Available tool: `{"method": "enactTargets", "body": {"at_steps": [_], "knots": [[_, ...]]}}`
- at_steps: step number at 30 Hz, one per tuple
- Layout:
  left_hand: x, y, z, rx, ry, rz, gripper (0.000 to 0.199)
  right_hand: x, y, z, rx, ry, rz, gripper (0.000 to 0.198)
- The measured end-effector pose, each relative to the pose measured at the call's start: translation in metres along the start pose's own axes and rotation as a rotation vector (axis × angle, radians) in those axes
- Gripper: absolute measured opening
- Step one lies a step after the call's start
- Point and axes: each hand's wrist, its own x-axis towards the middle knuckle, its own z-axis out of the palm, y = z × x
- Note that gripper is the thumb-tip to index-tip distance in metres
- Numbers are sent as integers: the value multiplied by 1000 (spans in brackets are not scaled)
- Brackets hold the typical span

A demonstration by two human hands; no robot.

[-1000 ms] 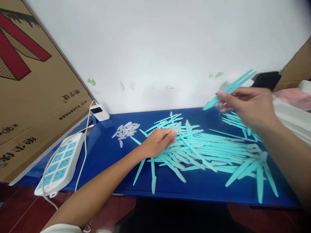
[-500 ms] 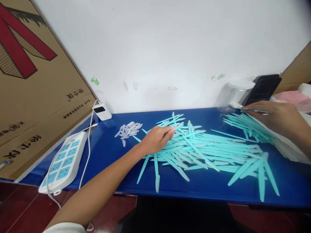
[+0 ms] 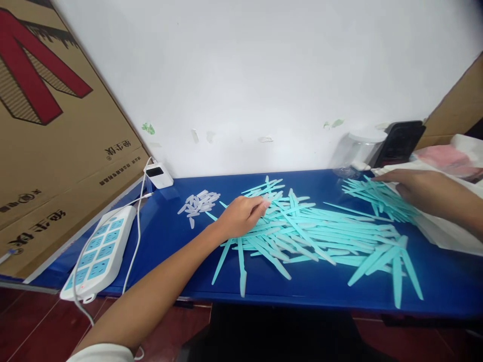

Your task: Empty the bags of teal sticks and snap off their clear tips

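A large heap of slim turquoise sticks shaped like eyebrow razors [image 3: 332,229] lies across the middle of the blue table. Over its left part is my left hand [image 3: 243,213], closed, thumb and fingertips pinched together; whatever is between them is too small to make out. My right hand [image 3: 418,188] hovers at the back of a smaller razor pile [image 3: 381,198] on the right, fingers stretched to the left and apart from the thumb. No razor shows in its grasp. To the left of my left hand sit small translucent pieces [image 3: 199,202], like blade caps.
A white power strip [image 3: 100,251] and a white device with a screen [image 3: 159,175] stand at left, with cables. At back right are a clear lidded jar [image 3: 364,148], a black phone-like object [image 3: 400,143] and white sheeting [image 3: 445,229]. Cardboard [image 3: 75,151] flanks the left.
My right hand has lowered to the smaller pile, and the razor it held is no longer in its fingers. My left hand stays pinched over the heap. The view has shifted slightly.
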Motion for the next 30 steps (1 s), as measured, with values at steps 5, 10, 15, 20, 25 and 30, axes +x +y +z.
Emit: {"method": "enactTargets", "body": {"at_steps": [5,10,15,20,25,30], "knots": [[0,-1,0,34,-17,12,43,14,-29,-3,75,-33,-78,49],[-1,-2,0,61,-25,21,42,22,-50,8,203,-101,-93,44],[-1,-2,0,117,-28,34,42,19,-42,-1,206,-133,-45,41],[-1,-2,0,159,-32,25,43,12,-45,-14,136,-226,50,23],[-1,-4,2,171,-34,22,43,5,-41,-16,51,-316,145,39],[-1,-5,3,187,-45,29,44,1,-33,-15,31,-306,170,63]]}}
